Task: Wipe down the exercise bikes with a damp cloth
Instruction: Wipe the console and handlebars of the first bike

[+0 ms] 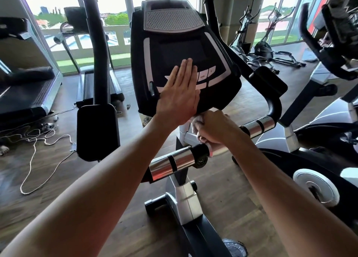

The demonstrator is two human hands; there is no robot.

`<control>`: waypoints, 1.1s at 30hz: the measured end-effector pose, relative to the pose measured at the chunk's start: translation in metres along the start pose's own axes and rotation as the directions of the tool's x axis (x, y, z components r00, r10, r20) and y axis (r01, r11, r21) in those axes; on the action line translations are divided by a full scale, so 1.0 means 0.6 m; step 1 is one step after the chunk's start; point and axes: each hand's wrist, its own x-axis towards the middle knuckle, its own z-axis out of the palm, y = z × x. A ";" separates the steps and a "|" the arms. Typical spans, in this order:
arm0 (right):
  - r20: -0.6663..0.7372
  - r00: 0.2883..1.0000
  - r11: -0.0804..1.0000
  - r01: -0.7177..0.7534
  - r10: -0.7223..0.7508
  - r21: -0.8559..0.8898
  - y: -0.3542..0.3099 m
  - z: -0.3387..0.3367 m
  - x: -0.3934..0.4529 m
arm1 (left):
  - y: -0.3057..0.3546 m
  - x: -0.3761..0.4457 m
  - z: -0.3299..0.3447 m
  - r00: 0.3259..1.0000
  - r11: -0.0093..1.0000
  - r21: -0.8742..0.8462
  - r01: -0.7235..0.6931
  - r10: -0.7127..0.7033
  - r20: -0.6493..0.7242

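Observation:
An exercise bike stands right in front of me, its black console point(182, 49) tilted toward me. My left hand point(179, 94) lies flat on the console's lower part, fingers straight and together, holding nothing. Just below the console, my right hand point(214, 127) is closed around a pale cloth point(197, 124), pressing it against the top of the bike's silver stem point(185, 194). Chrome handlebar grips point(170, 164) stick out to the left and right point(259, 126) of the stem. Most of the cloth is hidden inside my fist.
A treadmill point(25, 94) stands at the left, with a white cable point(38, 156) looped on the wooden floor. A black padded upright point(96, 94) rises left of the console. Another bike point(319, 140) crowds the right side. Elliptical machines point(267, 49) stand by the far windows. My shoe point(235, 247) shows below.

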 end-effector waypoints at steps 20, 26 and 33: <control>-0.175 0.983 0.982 0.087 -0.057 0.168 0.089 -0.025 -0.058 | -0.001 -0.001 -0.001 1.000 1.000 -0.002 -0.011 0.011 -0.006; -0.278 0.946 0.983 0.184 -0.168 0.030 0.070 0.011 -0.080 | 0.002 -0.003 -0.002 1.000 1.000 0.000 -0.005 0.005 0.002; -0.349 0.934 0.985 0.121 -0.070 0.124 0.115 0.004 -0.064 | 0.005 -0.002 -0.004 1.000 1.000 0.000 0.005 -0.005 -0.005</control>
